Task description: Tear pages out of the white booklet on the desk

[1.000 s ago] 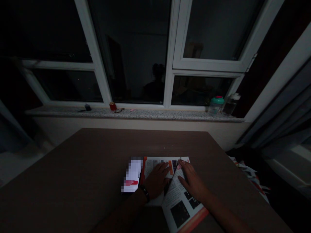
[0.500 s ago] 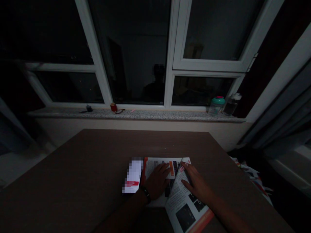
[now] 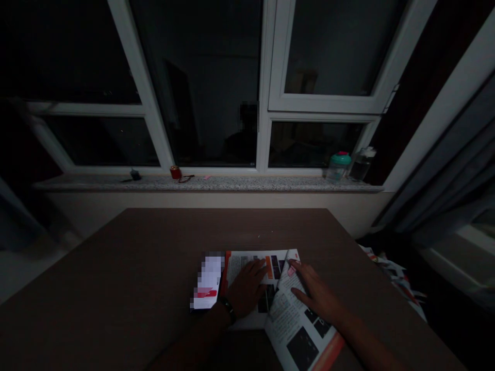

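An open magazine-like book [image 3: 288, 309] with printed text, dark pictures and orange edges lies on the brown table. Across its left page my left hand [image 3: 247, 288] rests palm down, its fingers stretched out. My right hand [image 3: 315, 291] lies over the right page, thumb and fingers apart, fingertips near the top by the fold. Just below those fingertips shows a small pink patch [image 3: 291, 270]; whether it is loose or printed I cannot tell. Left of the book is a lit phone [image 3: 209, 281], its screen partly blurred, close to my left wrist with its dark band.
The table [image 3: 154, 247] reaches to the wall under a dark window. On the granite sill [image 3: 240, 183] stand a green-lidded bottle [image 3: 339, 166], a second clear bottle [image 3: 361, 165], a small red object [image 3: 175, 172] and a small dark one [image 3: 135, 175]. Papers [image 3: 394, 278] lie beyond the table's right edge.
The view has shifted slightly, so the room sits a little further left. The right page lies slightly further open to the right, with my right hand on it. My left hand stays on the left page.
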### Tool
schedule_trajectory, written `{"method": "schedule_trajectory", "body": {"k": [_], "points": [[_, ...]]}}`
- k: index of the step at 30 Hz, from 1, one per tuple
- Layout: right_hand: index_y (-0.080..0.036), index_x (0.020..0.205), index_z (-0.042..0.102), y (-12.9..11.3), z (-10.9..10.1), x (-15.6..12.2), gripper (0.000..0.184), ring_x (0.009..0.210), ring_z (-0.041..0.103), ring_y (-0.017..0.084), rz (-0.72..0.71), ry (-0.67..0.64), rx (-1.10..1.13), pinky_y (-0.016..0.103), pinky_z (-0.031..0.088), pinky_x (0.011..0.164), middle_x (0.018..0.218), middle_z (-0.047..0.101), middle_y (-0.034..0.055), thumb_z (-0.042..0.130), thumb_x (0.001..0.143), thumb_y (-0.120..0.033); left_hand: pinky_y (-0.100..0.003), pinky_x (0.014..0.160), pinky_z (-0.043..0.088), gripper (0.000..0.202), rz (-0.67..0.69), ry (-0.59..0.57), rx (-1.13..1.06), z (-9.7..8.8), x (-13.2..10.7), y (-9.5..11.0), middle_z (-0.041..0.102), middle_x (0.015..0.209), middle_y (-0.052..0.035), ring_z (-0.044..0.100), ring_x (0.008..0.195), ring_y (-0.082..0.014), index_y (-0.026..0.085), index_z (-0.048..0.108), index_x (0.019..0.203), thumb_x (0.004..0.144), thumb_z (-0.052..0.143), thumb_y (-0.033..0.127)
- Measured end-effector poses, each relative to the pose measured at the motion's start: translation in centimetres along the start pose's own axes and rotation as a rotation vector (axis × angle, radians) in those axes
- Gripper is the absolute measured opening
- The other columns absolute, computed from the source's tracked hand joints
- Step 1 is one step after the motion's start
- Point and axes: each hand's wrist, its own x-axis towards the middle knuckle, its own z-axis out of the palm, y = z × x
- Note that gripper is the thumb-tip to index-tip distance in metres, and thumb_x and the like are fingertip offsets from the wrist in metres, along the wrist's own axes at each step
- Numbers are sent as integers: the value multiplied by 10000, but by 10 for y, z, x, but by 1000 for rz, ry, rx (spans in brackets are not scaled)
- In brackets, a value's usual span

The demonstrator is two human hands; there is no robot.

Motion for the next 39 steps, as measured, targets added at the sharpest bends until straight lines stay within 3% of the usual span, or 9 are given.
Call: {"method": "schedule_trajectory", "body": {"k": [5,10,14,17,22,31,39], "points": [[-248,1473,231,0,-1,0,648,1320,378,272,14,4,21,459,326,1101,1415,426,112,516,894,-298,-451,1114,275,463,-33,-29,11,-5,6,9,393,1463,-74,321,1354,-253,214,412,1361,903,482,225],[-240,1472,240,-1,-1,3,663,1330,370,265,1,12,18,442,325,1105,1424,423,110,534,879,-280,-448,1087,305,401,-54,-20,-18,-10,23,29,472,1374,-116,384,1295,-284,175,512,1244,881,561,338],[-242,1467,247,0,0,2,656,1335,370,260,1,25,18,440,328,1107,1431,417,110,538,879,-273,-492,1099,254,571,-33,-55,-29,-2,34,38,409,1427,-138,320,1336,-317,166,435,1336,850,602,416],[-234,1472,233,3,2,1,662,1356,345,256,-10,34,8,441,317,1117,1462,384,112,532,883,-269,-511,1105,227,652,-18,-46,-27,6,35,40,360,1465,-143,278,1359,-337,174,396,1372,830,625,456],[-223,1469,247,1,4,7,669,1352,357,274,-22,81,-35,464,320,1114,1463,391,116,535,866,-263,-544,1112,190,601,-27,5,-19,10,29,41,336,1489,-113,259,1374,-330,214,377,1393,873,572,444],[-193,1431,322,-25,14,44,532,1300,413,260,-18,241,-49,452,361,1084,1377,476,126,454,921,-265,-531,1124,174,566,-12,41,2,11,28,43,369,1465,-121,270,1365,-324,187,395,1376,891,560,426],[-201,1374,396,-21,24,66,441,1201,501,267,4,321,-30,475,403,1034,1267,554,125,429,943,-288,-543,1105,201,630,-5,66,-18,13,27,41,394,1435,-121,299,1344,-337,205,355,1394,861,593,441]]}}
